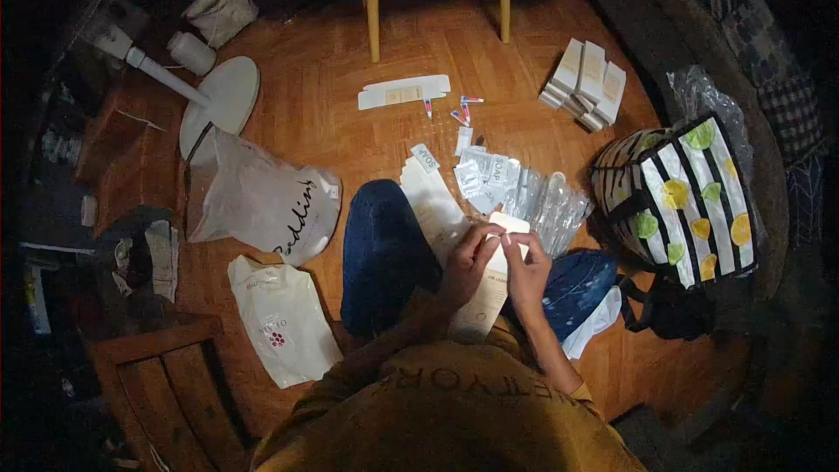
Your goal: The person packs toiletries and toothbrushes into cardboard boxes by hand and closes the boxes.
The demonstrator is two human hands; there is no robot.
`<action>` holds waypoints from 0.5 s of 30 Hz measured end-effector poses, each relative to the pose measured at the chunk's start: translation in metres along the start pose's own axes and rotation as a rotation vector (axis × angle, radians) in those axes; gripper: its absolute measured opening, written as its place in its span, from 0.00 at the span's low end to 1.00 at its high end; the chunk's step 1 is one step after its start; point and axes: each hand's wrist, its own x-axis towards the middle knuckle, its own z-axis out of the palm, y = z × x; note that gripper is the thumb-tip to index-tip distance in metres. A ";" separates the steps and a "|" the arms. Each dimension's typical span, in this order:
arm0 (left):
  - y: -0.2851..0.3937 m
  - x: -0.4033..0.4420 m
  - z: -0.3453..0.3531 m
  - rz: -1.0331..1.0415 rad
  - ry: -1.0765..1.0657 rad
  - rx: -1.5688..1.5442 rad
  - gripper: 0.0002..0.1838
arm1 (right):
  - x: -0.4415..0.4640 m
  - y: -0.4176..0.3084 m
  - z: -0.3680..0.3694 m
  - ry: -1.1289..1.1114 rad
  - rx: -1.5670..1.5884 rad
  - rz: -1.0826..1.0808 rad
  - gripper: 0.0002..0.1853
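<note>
My left hand (467, 268) and my right hand (529, 273) both grip a slim white and beige carton (486, 304) in front of my body. Their fingertips meet near the carton's far end, at its flap. Just beyond lie flat white cartons (432, 206) beside my left knee. Soap packets (498, 177) and clear plastic-wrapped items (559, 208) are piled to the right of these. Farther out are small red, white and blue tubes (466, 112) and a single long carton (405, 93).
Stacked cartons (587, 79) stand at the far right. A striped bag with lemon prints (690, 201) is on the right. At left are a "bedding" bag (271, 201), a white plastic bag (284, 323), a round white base (236, 92) and a wooden stool (157, 350). Chair legs (370, 4) rise ahead.
</note>
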 end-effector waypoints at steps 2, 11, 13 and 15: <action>-0.007 0.003 -0.005 -0.047 -0.016 0.057 0.10 | -0.004 0.006 0.000 0.002 0.026 0.025 0.05; -0.014 0.007 -0.011 -0.124 0.047 -0.196 0.08 | -0.002 0.001 0.002 -0.078 0.161 0.162 0.13; -0.007 0.006 -0.005 -0.078 0.242 -0.486 0.06 | -0.001 0.006 -0.003 -0.089 0.151 0.065 0.10; -0.017 0.005 -0.009 -0.109 0.159 -0.462 0.06 | 0.006 0.002 -0.010 -0.145 0.201 0.163 0.09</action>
